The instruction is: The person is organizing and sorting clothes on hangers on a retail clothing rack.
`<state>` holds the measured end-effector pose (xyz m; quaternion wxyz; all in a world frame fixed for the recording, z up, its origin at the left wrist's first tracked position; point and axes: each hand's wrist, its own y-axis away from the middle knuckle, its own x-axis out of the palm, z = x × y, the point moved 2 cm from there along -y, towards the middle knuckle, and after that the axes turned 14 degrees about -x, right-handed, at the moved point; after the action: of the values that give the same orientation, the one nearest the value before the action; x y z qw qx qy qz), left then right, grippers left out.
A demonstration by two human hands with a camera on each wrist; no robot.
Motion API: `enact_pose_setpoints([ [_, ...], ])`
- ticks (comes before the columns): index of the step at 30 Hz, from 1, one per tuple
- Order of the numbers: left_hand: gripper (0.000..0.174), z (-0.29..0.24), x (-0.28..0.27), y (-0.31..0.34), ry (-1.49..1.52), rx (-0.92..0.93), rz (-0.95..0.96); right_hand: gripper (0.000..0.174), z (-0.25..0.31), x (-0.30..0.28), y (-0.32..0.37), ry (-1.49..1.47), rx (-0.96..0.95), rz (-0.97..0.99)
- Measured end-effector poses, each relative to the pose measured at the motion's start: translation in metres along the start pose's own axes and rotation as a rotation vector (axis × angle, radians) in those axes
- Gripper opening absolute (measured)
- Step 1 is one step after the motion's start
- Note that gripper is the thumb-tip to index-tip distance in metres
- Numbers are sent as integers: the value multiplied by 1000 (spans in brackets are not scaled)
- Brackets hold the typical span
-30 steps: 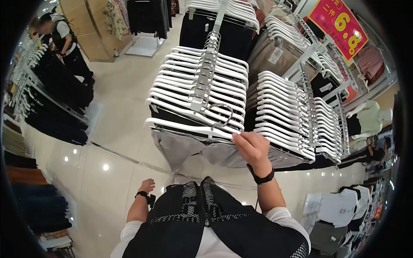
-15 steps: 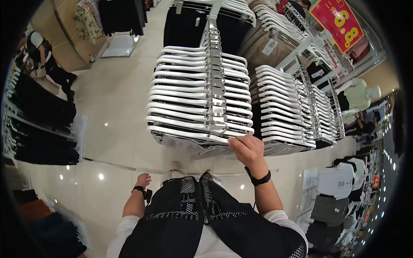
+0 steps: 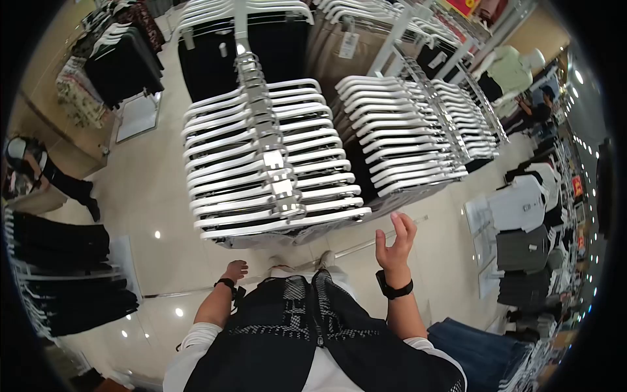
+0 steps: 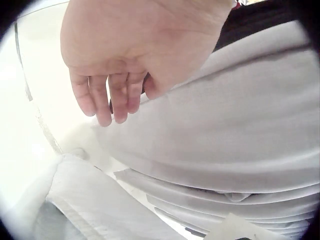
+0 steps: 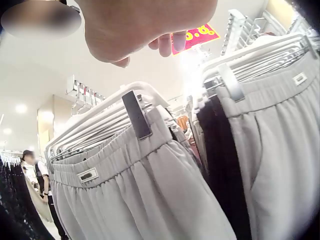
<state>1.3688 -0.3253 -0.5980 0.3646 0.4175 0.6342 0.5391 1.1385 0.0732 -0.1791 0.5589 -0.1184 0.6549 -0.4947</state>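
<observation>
My right hand (image 3: pixel 396 243) is raised with fingers spread and holds nothing. It is just in front of the right end of the nearest white hanger (image 3: pixel 326 218), which hangs at the front of a row on a metal rail (image 3: pixel 266 130). Light grey trousers (image 5: pixel 120 187) with a gathered waistband hang from this hanger by a metal clip (image 5: pixel 136 115), below my right hand in the right wrist view. My left hand (image 3: pixel 237 269) hangs low by my side with loose fingers. Pale grey cloth (image 4: pixel 225 120) in folds lies beside it in the left wrist view.
A second row of white hangers (image 3: pixel 398 140) with trousers stands to the right. Black trousers (image 3: pixel 215 68) hang behind the first row. Racks of dark clothes (image 3: pixel 72 274) are at left, near a person (image 3: pixel 55 170); shirts (image 3: pixel 519 206) hang at right.
The front hanger, earlier held out from the rail's end by my right hand, now hangs on the rail. My right hand has let go and drawn back. The head view has turned right.
</observation>
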Motion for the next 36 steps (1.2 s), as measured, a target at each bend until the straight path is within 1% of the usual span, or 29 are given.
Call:
enact_pose_setpoints([
  [1,33,-8,5,4,-24,-4,-10,59,-3,-5,6,25,30,-15],
  [4,33,-19,12,4,-62,-8,-30,59,-12,-16,11,82,49,23],
  [6,33,-19,15,4,-55,0,-20,60,-23,-18,16,-3,96,-1],
  [7,34,-17,18,6,-56,-7,-45,60,-29,-18,17,-49,117,-14],
  [9,35,-9,27,10,-54,-24,-95,56,-40,-21,15,-100,147,-2],
  [10,36,-1,28,3,-20,-55,-60,55,-47,-24,14,-125,161,5],
  [11,36,12,28,-1,1,-35,-36,55,-54,-28,14,-132,152,6],
  [13,35,30,38,-4,6,-57,-66,55,-70,-39,18,-145,137,9],
  [14,32,38,45,-4,55,-75,-61,55,-80,-45,23,-150,143,8],
  [15,29,50,54,0,-106,48,-45,55,-89,-52,29,-155,150,6],
  [17,28,66,74,-7,78,-98,-72,54,-111,-68,42,-167,170,1],
  [21,33,80,143,6,4,-85,-85,56,-156,-112,73,-161,218,14],
  [22,38,78,164,9,7,-90,-90,58,-167,-123,81,-150,230,20],
  [25,41,63,225,16,-2,46,-36,56,-199,-153,107,-141,298,21],
  [27,40,45,261,22,138,76,59,56,-214,-167,119,-151,317,38],
  [29,38,21,291,24,390,51,462,57,-226,-179,128,-170,340,60],
  [30,38,6,306,34,432,61,509,57,-229,-183,131,-181,341,69],
  [32,38,-26,333,72,509,85,597,59,-233,-186,137,-205,348,79],
  [35,38,-48,349,72,425,143,591,60,-235,-183,145,-262,372,90],
  [36,38,-49,350,70,404,139,549,60,-237,-182,149,-266,380,101],
])
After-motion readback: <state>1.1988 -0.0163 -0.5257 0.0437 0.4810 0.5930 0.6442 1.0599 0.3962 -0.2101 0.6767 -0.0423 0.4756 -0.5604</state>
